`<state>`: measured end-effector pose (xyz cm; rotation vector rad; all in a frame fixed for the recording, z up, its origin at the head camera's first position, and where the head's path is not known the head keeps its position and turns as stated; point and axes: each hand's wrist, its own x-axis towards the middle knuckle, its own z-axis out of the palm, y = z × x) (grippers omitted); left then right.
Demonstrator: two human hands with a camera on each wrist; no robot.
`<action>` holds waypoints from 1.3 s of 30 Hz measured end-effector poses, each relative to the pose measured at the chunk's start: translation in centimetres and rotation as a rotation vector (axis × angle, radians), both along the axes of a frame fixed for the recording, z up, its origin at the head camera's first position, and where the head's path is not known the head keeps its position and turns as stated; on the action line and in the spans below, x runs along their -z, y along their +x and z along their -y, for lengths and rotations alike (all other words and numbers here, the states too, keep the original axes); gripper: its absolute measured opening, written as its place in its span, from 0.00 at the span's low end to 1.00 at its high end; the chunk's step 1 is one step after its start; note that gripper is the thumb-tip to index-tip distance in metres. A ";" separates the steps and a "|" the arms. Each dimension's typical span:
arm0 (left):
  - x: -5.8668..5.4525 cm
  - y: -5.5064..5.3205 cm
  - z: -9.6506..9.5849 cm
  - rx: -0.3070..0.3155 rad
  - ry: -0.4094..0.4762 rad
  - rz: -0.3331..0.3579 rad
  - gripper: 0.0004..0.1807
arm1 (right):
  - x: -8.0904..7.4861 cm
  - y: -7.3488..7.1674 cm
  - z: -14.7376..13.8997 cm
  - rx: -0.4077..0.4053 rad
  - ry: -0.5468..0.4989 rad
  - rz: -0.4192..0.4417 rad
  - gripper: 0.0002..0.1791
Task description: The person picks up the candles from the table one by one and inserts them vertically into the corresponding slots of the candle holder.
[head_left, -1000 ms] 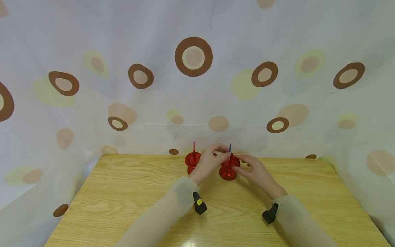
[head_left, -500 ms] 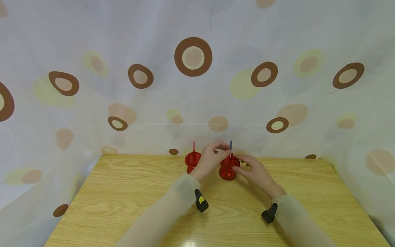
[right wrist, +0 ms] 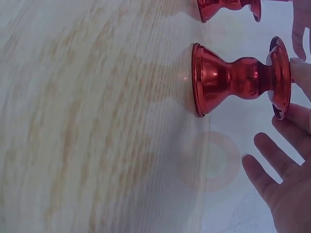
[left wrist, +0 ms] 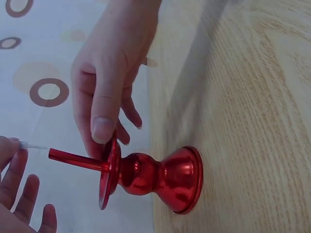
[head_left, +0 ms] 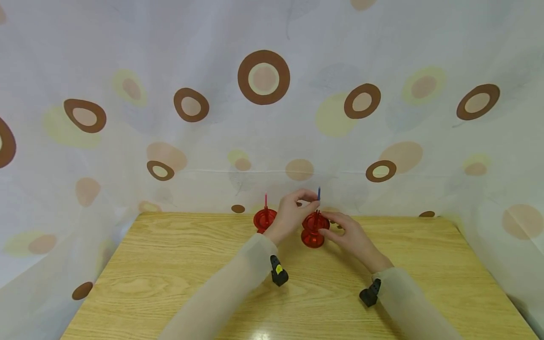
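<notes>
My left hand (head_left: 293,212) pinches a thin blue candle (head_left: 319,193) between thumb and fingertips, upright above a red metal candlestick (head_left: 312,240). In the left wrist view the candle's narrow white lower end (left wrist: 33,145) points at the mouth of the candlestick's tube (left wrist: 77,159), a small gap apart. My right hand (head_left: 354,236) holds the candlestick by its dish, thumb (left wrist: 103,128) at the rim and fingers behind. Its other fingers spread loosely in the right wrist view. The candlestick's foot (right wrist: 206,80) stands on the table.
A second red candlestick (head_left: 262,219) with a pink candle (head_left: 266,200) in it stands to the left, partly hidden by my left hand. Behind the wooden table (head_left: 191,264) hangs a white curtain (head_left: 212,141) with brown and yellow circles.
My left hand has moved up and slightly right, drawing the blue candle upward out of the right candlestick. My right hand has stayed at the dish.
</notes>
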<state>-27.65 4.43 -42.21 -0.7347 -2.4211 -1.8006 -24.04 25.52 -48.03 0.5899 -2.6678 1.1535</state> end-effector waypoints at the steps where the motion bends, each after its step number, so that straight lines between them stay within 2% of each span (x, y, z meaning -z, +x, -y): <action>1: 0.0 -0.1 -0.1 -0.001 -0.002 -0.005 0.09 | 0.0 0.0 0.0 -0.001 0.000 -0.003 0.27; 14: -0.6 -0.1 -0.4 -0.008 -0.037 -0.027 0.07 | -0.1 0.2 0.1 0.003 0.000 0.006 0.27; 39: 0.1 -0.4 0.0 -0.003 -0.051 -0.033 0.08 | 0.1 0.1 0.1 -0.004 -0.016 0.012 0.26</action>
